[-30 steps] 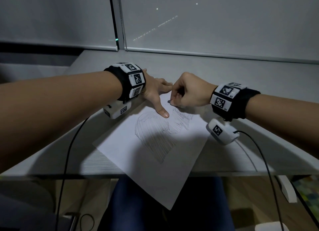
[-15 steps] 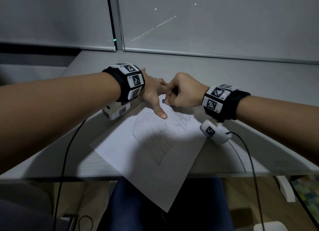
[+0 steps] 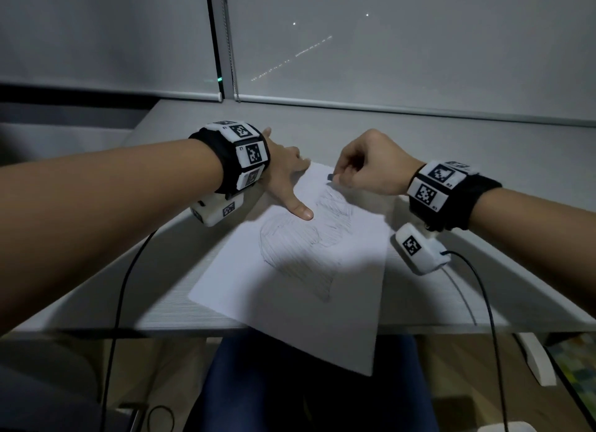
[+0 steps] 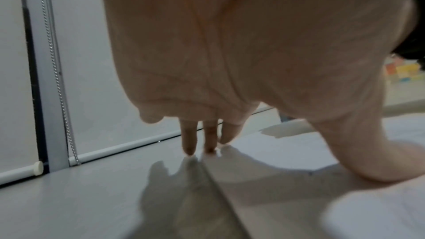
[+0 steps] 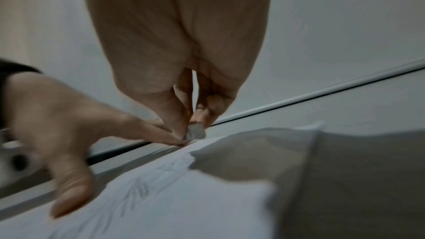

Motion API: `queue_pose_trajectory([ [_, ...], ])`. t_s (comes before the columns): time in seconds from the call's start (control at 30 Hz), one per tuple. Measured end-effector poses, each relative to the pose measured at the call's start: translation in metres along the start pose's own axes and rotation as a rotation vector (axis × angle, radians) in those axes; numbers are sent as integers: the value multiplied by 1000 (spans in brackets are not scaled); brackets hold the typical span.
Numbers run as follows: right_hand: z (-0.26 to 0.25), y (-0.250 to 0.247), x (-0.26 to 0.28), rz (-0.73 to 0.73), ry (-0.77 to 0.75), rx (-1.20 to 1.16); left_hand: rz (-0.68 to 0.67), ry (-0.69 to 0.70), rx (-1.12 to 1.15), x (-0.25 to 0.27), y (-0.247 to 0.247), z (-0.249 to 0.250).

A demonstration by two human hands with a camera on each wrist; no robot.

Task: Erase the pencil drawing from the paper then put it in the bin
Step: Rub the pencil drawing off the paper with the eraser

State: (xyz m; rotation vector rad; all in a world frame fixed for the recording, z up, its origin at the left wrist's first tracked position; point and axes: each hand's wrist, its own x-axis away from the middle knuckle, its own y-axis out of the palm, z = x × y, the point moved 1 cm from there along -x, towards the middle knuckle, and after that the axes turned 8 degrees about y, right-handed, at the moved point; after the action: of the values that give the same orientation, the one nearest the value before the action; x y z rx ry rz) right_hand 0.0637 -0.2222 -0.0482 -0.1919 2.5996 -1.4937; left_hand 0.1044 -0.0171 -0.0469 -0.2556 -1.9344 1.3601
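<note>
A white sheet of paper with a shaded pencil drawing lies askew on the grey desk, its near corner hanging over the front edge. My left hand lies flat on the sheet's far left part, thumb stretched toward the drawing and fingertips pressing at the paper's edge. My right hand pinches a small grey eraser between thumb and fingers, its tip close to the top of the drawing. In the right wrist view the eraser sits at the paper beside the left hand's fingertips.
Lowered roller blinds close off the far side of the desk, with a bead chain hanging between them. Black cables run from both wrist units over the desk's front edge. My legs are under the desk. No bin is in view.
My right hand with the eraser has shifted right and away from the left hand, opening a gap between them. The left hand stays pressed on the paper.
</note>
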Motion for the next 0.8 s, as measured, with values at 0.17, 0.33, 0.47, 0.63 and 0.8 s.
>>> queue_pose_trajectory([
  [0.17,13,5,0,-67,75,81,-27,-15,103,8,-4,4],
  [0.33,1,4,-7,-73,15,97,104,184,204,7,-7,8],
  [0.47,-10,14,-12,-20,2,122,91,185,228,1,-4,8],
  [0.63,-12,23,-12,-8,2,138,95,175,256,-2,0,6],
  [0.8,-22,24,-1,-147,-75,96,84,155,292,-3,3,5],
])
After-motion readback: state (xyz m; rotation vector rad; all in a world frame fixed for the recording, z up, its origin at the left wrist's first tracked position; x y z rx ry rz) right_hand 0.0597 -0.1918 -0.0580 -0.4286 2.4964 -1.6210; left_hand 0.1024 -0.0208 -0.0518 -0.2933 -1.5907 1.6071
